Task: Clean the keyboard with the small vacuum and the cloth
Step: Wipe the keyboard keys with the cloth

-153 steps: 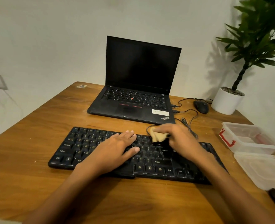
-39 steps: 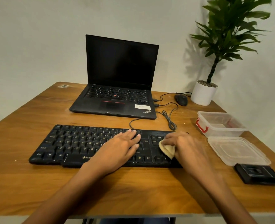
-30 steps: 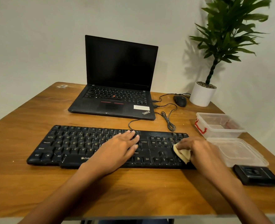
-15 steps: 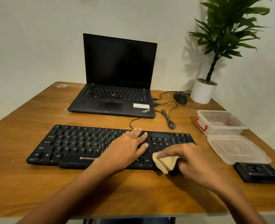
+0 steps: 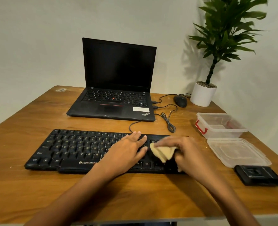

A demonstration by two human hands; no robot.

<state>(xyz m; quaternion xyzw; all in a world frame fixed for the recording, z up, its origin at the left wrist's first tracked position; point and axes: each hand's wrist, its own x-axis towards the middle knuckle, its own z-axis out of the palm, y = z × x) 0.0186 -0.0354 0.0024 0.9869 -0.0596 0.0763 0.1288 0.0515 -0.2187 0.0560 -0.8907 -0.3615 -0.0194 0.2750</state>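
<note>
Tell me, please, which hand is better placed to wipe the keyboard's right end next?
The right. The right hand grips the cloth over that end of the keyboard, while the left hand lies flat on the middle keys, holding nothing.

1. The left forearm is seen entering from 7 o'clock and is stretched toward 1 o'clock, with the wrist straight.
2. The left hand (image 5: 127, 149) is laid palm down on the keyboard (image 5: 69, 150). Its fingers are straight and close together, with the tips pointed toward 1 o'clock.
3. The right forearm is seen entering from 5 o'clock and is angled toward 11 o'clock.
4. The right hand (image 5: 189, 152) is found just beside the left hand, at its 3 o'clock, and is slightly blurred. Its fingers are curled round a bunched tan cloth (image 5: 163, 152), which is held against the keys.
</note>
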